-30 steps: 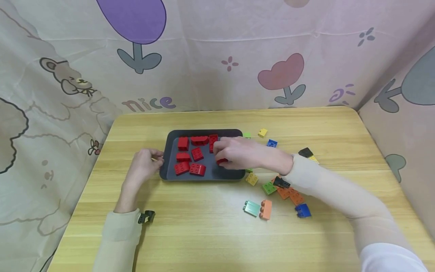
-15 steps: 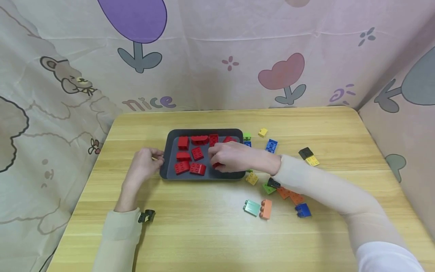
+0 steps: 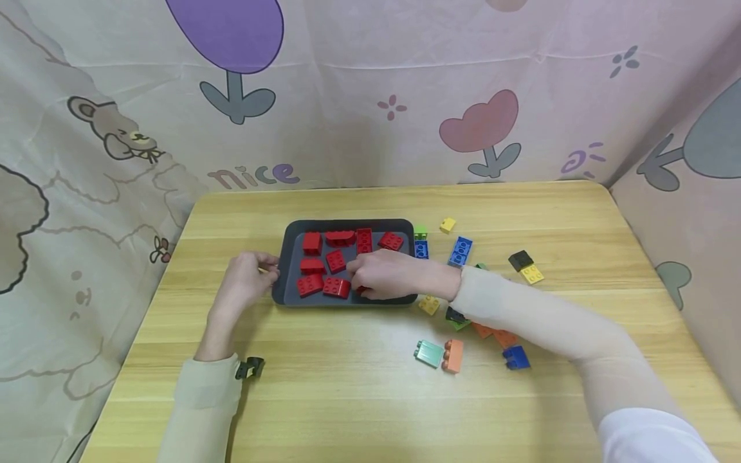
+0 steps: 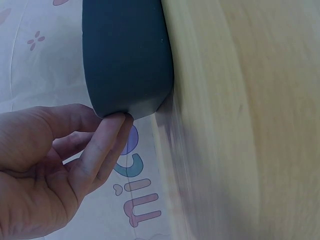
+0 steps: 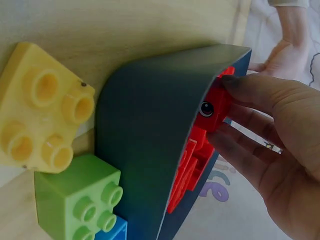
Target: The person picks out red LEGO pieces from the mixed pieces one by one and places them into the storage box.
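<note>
A dark grey tray (image 3: 338, 304) with several red toy building bricks (image 3: 335, 261) in it lies toward the back of the table. At its left end, my left hand (image 3: 247, 280) pinches the rim between thumb and fingers; the left wrist view shows this hand (image 4: 65, 150) at the corner of the tray wall (image 4: 127, 55). Over the tray's front right part, my right hand (image 3: 384, 273) holds another red brick, mostly hidden from the head view. Seen from the right wrist, a red brick with a printed eye (image 5: 216, 102) sits between thumb and fingers.
Right of the tray lie loose bricks: blue (image 3: 460, 251), yellow (image 3: 429, 305), black (image 3: 520, 260), orange (image 3: 505, 339) and others. A mint brick (image 3: 429, 354) and a peach brick (image 3: 453, 356) lie nearer the front. A printed curtain (image 3: 359, 141) hangs behind the table.
My right hand has moved left and slightly toward the front within the tray, holding its red brick. A red brick at the back right has come into view. The left hand stays put.
</note>
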Motion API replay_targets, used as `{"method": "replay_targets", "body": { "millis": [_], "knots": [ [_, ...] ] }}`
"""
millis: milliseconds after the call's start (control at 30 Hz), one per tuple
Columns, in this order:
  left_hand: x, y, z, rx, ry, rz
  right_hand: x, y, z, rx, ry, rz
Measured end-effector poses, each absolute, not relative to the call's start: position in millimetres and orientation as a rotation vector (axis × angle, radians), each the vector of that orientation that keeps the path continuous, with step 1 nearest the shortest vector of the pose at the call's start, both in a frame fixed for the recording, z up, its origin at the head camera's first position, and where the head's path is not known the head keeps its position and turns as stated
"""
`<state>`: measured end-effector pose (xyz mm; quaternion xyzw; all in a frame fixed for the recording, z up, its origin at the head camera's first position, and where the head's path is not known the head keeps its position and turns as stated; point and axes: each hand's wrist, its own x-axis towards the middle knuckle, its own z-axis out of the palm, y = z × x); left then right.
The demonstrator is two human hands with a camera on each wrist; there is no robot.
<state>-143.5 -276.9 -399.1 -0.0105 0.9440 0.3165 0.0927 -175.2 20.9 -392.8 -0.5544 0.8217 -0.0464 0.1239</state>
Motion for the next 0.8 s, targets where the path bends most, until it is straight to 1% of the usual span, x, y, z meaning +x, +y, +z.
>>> {"method": "replay_targets", "body": {
  "millis": [800],
  "knots": [
    [-143,-277,-399,-0.023,2.816,0.916,-174,9,-402,-1.623,2.392,-0.109]
  ]
}}
